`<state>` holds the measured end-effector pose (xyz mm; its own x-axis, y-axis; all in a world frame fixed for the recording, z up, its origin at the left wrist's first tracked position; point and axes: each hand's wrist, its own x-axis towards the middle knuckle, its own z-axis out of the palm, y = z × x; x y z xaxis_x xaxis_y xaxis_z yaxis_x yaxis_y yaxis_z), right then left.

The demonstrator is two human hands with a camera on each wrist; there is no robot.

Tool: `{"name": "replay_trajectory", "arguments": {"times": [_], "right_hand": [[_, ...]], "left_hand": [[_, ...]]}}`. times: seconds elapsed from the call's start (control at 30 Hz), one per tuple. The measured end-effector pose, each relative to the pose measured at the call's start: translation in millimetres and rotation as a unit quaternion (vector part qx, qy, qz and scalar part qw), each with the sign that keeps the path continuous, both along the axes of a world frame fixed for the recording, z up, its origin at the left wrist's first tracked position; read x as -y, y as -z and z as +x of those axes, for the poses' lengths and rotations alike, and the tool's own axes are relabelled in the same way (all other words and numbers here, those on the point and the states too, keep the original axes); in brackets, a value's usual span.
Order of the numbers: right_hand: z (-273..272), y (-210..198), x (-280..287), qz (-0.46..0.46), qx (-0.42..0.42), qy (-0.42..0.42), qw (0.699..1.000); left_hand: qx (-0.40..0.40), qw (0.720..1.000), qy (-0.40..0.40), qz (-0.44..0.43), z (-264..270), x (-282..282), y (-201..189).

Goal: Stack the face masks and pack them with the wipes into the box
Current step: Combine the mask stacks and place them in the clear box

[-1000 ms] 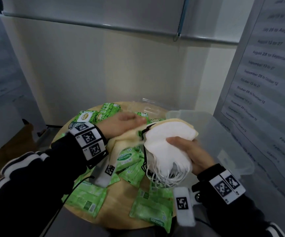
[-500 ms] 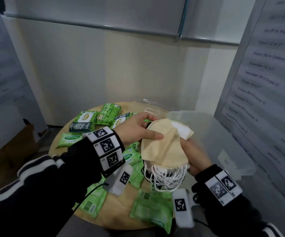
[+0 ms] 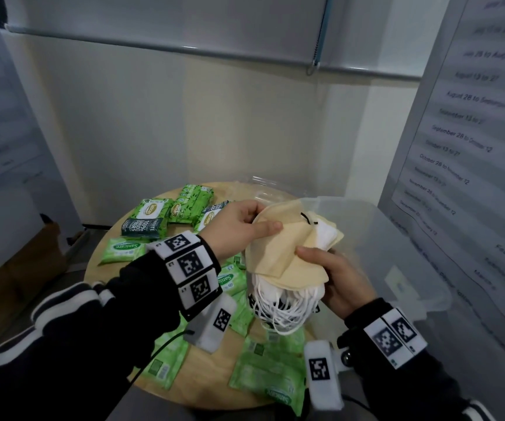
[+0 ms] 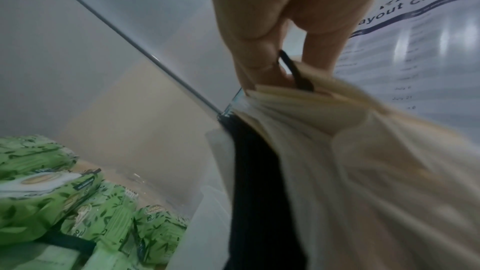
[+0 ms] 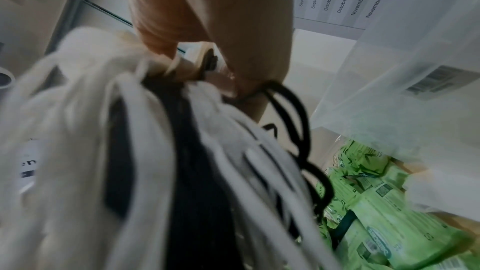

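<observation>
A stack of face masks (image 3: 284, 253), beige on the outside with white and black ones inside, is held up above the round wooden table (image 3: 211, 369). My left hand (image 3: 245, 226) pinches its upper left edge, thumb laid across the beige top mask. My right hand (image 3: 333, 275) grips the stack's lower right side; white ear loops (image 3: 278, 311) hang below. The left wrist view shows fingers (image 4: 259, 44) clamped on the beige layers (image 4: 363, 151). The right wrist view shows white straps (image 5: 130, 151) and black loops (image 5: 298, 130). Green wipe packs (image 3: 266, 375) lie scattered on the table. A clear plastic box (image 3: 403, 253) stands at the right.
More green wipe packs (image 3: 154, 214) sit at the table's far left, one dark green. A clear lid (image 3: 263, 189) lies behind the masks. A wall with a printed calendar sheet (image 3: 472, 132) rises close on the right. A cardboard box (image 3: 17, 268) stands on the floor at left.
The beige mask has been laid over the white stack and pressed against it. My left hand moved from the stack's left side up onto its top edge; the stack tilted toward the box.
</observation>
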<state>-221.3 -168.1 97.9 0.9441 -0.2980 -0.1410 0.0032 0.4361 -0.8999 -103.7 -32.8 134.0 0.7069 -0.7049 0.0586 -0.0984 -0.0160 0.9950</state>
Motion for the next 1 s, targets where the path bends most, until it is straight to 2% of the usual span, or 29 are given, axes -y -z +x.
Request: {"name": "replay_trajectory", "arguments": {"times": [0.27,0.5,0.63,0.9,1.0], "right_hand": [[3.3,12.0,8.0,-0.003,-0.034,0.057,0.998],[3.4,12.2,8.1,-0.014,-0.020,0.075,0.997],[3.0,11.4,9.1,-0.016,-0.016,0.079,0.997],[-1.0,15.4,17.0,-0.035,-0.034,0.097,0.994],[-1.6,16.7,16.0,-0.030,-0.036,0.089,0.995]], "left_hand": [[0.015,0.999,-0.034,-0.017,9.4,-6.5,-7.3],[-0.048,0.994,-0.066,-0.070,16.6,-16.2,-18.3],[-0.097,0.989,-0.050,-0.100,17.3,-21.2,-27.0],[-0.059,0.991,0.039,-0.111,17.3,-40.2,-49.9],[-0.065,0.987,0.036,-0.145,23.7,-47.4,-60.2]]}}
